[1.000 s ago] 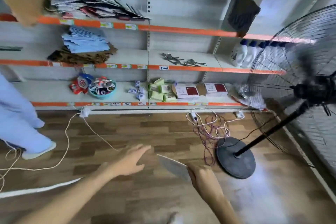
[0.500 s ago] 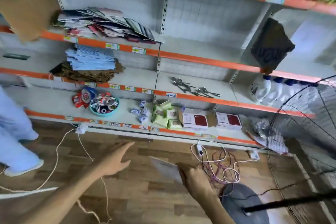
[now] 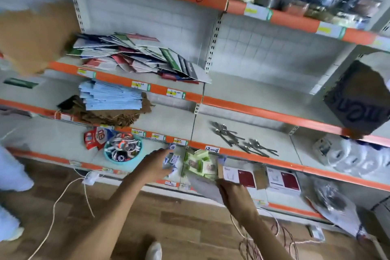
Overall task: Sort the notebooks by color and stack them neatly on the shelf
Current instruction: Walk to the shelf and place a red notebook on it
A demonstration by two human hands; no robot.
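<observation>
Both arms raised toward orange-edged shelves (image 3: 253, 112), right hand (image 3: 234, 193) gripping grey notebook (image 3: 203, 186), left hand (image 3: 157, 163) spread

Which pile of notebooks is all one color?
The light blue pile on the middle shelf, resting on brown ones. The messy heap on the shelf above mixes red, green, white and dark covers.

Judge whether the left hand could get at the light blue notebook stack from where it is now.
Probably yes. The left hand is open and holds nothing, below the light blue notebook stack, which lies on top of a brown pile with nothing in front of it.
</observation>
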